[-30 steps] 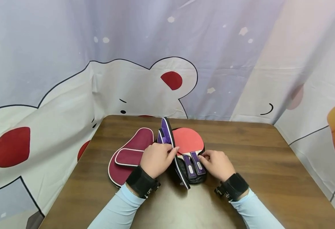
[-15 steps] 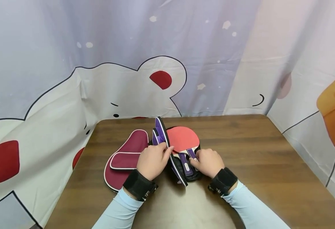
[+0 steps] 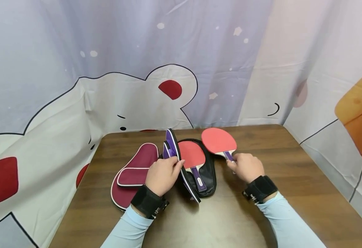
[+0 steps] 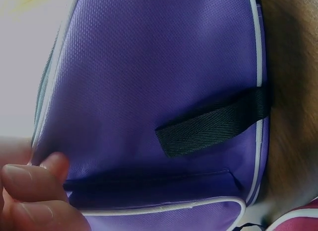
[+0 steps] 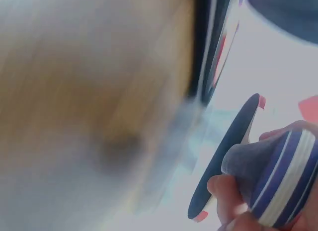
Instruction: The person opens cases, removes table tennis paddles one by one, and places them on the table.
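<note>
A paddle-shaped purple case (image 3: 173, 144) with white piping is held partly unfolded, its flap raised. My left hand (image 3: 161, 176) grips the flap's edge between thumb and fingers. In the left wrist view, the case's purple outside fills most of the frame, with a black strap loop (image 4: 208, 122) on it. One red table tennis paddle (image 3: 192, 153) lies on the case's black lining (image 3: 211, 177), its purple handle toward me. My right hand (image 3: 246, 167) holds a second red table tennis paddle (image 3: 219, 140) by the handle, to the right of the case.
A maroon paddle-shaped case (image 3: 144, 154) with white piping and a front pocket lies left of the purple one. All of it is on a brown wooden table (image 3: 292, 193). A printed curtain (image 3: 131, 100) hangs behind the far edge.
My right hand has taken hold of one paddle's handle and drawn it out of the purple case to the right. My left hand still holds up the flap. The view has shifted slightly.
</note>
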A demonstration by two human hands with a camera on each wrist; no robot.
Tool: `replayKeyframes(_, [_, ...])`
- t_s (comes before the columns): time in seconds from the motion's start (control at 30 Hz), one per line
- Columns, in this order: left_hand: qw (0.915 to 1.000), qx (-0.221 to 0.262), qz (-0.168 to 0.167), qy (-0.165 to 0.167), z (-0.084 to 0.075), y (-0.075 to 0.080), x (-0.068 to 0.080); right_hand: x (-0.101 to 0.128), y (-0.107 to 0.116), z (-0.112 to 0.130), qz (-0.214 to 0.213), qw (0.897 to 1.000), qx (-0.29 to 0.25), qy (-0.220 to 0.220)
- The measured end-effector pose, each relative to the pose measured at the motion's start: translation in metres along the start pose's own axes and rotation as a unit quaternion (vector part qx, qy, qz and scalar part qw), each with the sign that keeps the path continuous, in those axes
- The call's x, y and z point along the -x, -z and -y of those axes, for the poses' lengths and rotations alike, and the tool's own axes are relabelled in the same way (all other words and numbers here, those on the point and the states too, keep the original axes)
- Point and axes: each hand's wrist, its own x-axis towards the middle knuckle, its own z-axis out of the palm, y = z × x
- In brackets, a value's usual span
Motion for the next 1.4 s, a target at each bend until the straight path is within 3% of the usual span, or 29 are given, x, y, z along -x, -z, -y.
replayKeyframes(0.43, [0.9999, 0.012, 0.008, 0.001, 0.002, 0.001, 0.001, -0.003, 0.034, -0.125, 0.013, 0.995, 0.044, -0.092])
replayKeyframes(0.67, [0.9996, 0.022, 0.014, 0.005, 0.002, 0.002, 0.002, 0.001, 0.041, -0.175, 0.031, 0.989, 0.050, -0.137])
replayKeyframes(0.97, [0.9997, 0.021, 0.013, 0.000, 0.004, 0.003, 0.001, 0.008, 0.050, -0.199, 0.063, 0.976, 0.056, -0.202])
replayKeyframes(1.4, [0.9995, 0.017, 0.024, 0.008, 0.001, 0.006, 0.000, 0.009, 0.049, -0.204, 0.100, 0.969, 0.064, -0.217])
